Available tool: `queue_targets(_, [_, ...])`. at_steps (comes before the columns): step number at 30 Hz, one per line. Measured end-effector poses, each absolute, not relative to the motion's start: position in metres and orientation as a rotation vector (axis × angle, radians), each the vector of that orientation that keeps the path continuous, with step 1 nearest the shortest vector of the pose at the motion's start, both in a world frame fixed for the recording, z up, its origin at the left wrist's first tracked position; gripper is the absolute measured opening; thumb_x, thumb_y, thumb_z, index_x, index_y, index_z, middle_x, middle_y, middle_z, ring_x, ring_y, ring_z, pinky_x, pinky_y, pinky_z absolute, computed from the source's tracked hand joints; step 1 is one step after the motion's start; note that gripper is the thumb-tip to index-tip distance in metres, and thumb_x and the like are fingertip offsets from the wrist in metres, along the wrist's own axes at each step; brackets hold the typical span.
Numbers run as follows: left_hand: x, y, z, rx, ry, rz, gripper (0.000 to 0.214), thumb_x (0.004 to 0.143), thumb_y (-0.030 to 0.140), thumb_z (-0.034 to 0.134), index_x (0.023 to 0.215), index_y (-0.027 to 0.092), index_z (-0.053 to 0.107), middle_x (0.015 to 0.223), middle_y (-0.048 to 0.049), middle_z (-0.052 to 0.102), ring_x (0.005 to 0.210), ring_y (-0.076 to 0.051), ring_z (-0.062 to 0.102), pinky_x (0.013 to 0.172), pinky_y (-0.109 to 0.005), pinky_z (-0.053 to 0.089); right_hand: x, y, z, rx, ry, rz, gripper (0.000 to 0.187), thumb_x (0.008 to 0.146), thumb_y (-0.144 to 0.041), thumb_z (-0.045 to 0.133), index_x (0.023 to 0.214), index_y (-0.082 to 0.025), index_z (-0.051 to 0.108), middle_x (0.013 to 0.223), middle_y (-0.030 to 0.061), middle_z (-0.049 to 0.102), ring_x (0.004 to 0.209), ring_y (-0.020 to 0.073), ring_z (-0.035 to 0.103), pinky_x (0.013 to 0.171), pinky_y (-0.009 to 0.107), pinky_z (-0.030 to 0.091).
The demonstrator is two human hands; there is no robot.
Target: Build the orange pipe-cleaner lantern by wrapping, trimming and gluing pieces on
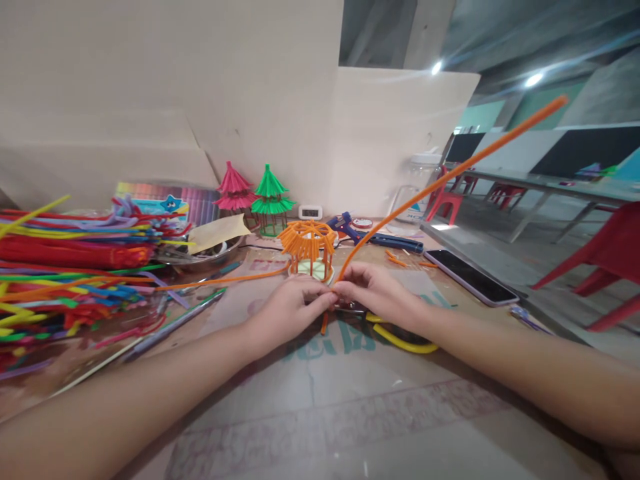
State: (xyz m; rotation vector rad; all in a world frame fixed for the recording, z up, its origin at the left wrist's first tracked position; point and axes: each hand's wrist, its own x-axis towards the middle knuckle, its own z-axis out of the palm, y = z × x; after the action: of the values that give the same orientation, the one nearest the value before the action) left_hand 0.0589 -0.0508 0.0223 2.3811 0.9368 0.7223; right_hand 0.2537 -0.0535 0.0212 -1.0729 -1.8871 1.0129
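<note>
Both hands meet just in front of a small orange pipe-cleaner pavilion point(309, 243) on a pale round base. My right hand point(373, 290) pinches a long orange pipe cleaner point(450, 175), which rises far up to the right. My left hand point(295, 300) closes its fingertips at the same spot, against the pipe cleaner's lower part, and a short orange end hangs below. Another orange strand runs left from near the pavilion. Under my right hand lie scissors with yellow-and-black handles point(405, 341), their blades partly covered by the fingers.
Bundles of coloured pipe cleaners point(75, 250) fill the left side. Behind stand pink point(233, 187) and green point(271, 200) pavilions, a small clock point(310, 213) and a blue glue gun point(347, 227). A phone point(470, 277) lies near the right table edge; red chairs point(600, 253) are beyond.
</note>
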Motion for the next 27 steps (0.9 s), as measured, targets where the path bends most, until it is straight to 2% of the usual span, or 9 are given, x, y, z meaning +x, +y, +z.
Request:
queue_targets(3, [0.058,-0.051,0.024,2.342,0.946,0.745,0.035,0.094,0.032,0.048,0.073,0.016,0.07,0.065,0.0002,0.062,0.064,-0.013,0.055,0.064,-0.023,0.039,0.269,-0.052,0.04,-1.202,-2.144,1.009,0.021,0.086,-0.039,0.06,0.089,-0.019,0.063,0.077,0.0004,0.066,0.065,0.0137,0.06,0.057,0.025,0.044])
queue_targets(6, [0.058,-0.052,0.023,2.281,0.96,0.767,0.035,0.094,0.034,0.049,0.076,0.016,0.072,0.07,-0.0013,0.066,0.068,-0.014,0.058,0.066,-0.023,0.041,0.292,-0.058,0.056,-1.296,-2.536,0.825,0.021,0.084,-0.037,0.063,0.098,-0.023,0.066,0.079,0.0003,0.068,0.067,0.0156,0.061,0.057,0.025,0.042])
queue_targets(8, [0.058,-0.052,0.022,2.244,0.96,0.779,0.034,0.094,0.036,0.049,0.08,0.016,0.073,0.075,-0.0023,0.069,0.072,-0.015,0.061,0.069,-0.024,0.043,0.307,-0.065,0.062,-1.395,-2.655,0.634,0.027,0.08,-0.038,0.067,0.104,-0.026,0.067,0.084,0.0015,0.069,0.069,0.0178,0.062,0.058,0.026,0.041])
queue_targets(11, [0.057,-0.053,0.02,2.243,0.972,0.802,0.034,0.094,0.037,0.05,0.082,0.016,0.074,0.077,-0.0028,0.07,0.075,-0.015,0.061,0.071,-0.024,0.044,0.319,-0.073,0.062,-1.417,-2.753,0.409,0.043,0.079,-0.036,0.068,0.121,-0.031,0.063,0.105,0.0047,0.067,0.088,0.0231,0.064,0.071,0.03,0.044])
queue_targets(13, [0.057,-0.052,0.018,2.262,0.982,0.822,0.033,0.094,0.037,0.05,0.083,0.017,0.073,0.079,-0.0028,0.069,0.076,-0.015,0.061,0.072,-0.025,0.044,0.319,-0.075,0.059,-1.406,-2.795,0.379,0.046,0.082,-0.031,0.064,0.128,-0.034,0.06,0.105,0.005,0.065,0.09,0.0233,0.064,0.072,0.03,0.044])
queue_targets(16, [0.056,-0.051,0.017,2.3,0.983,0.838,0.034,0.095,0.038,0.05,0.081,0.017,0.072,0.079,-0.0027,0.068,0.077,-0.015,0.061,0.073,-0.025,0.044,0.313,-0.077,0.053,-1.436,-2.83,0.345,0.052,0.081,-0.026,0.06,0.131,-0.037,0.058,0.099,0.0047,0.065,0.081,0.0215,0.064,0.063,0.028,0.042])
queue_targets(19, [0.055,-0.052,0.017,2.331,0.974,0.842,0.034,0.095,0.037,0.05,0.079,0.016,0.071,0.078,-0.0026,0.068,0.076,-0.015,0.06,0.072,-0.025,0.044,0.304,-0.08,0.046,-1.474,-2.756,0.294,0.054,0.079,-0.024,0.059,0.132,-0.036,0.056,0.105,0.0053,0.065,0.081,0.0208,0.064,0.063,0.027,0.042])
queue_targets(24, [0.054,-0.058,0.023,2.316,0.98,0.962,0.029,0.094,0.034,0.051,0.078,0.017,0.069,0.078,-0.0025,0.068,0.076,-0.015,0.061,0.074,-0.025,0.045,0.304,-0.078,0.048,-1.499,-2.638,0.41,0.02,0.085,-0.029,0.055,0.102,-0.027,0.066,0.095,0.0035,0.069,0.082,0.0207,0.063,0.066,0.027,0.043])
queue_targets(27, [0.054,-0.061,0.026,2.279,1.012,1.068,0.026,0.092,0.033,0.052,0.077,0.019,0.068,0.08,-0.0027,0.069,0.078,-0.016,0.062,0.076,-0.026,0.047,0.323,-0.068,0.058,-1.393,-2.654,0.692,0.033,0.084,-0.037,0.061,0.115,-0.026,0.062,0.101,0.0043,0.068,0.081,0.0198,0.063,0.067,0.027,0.045])
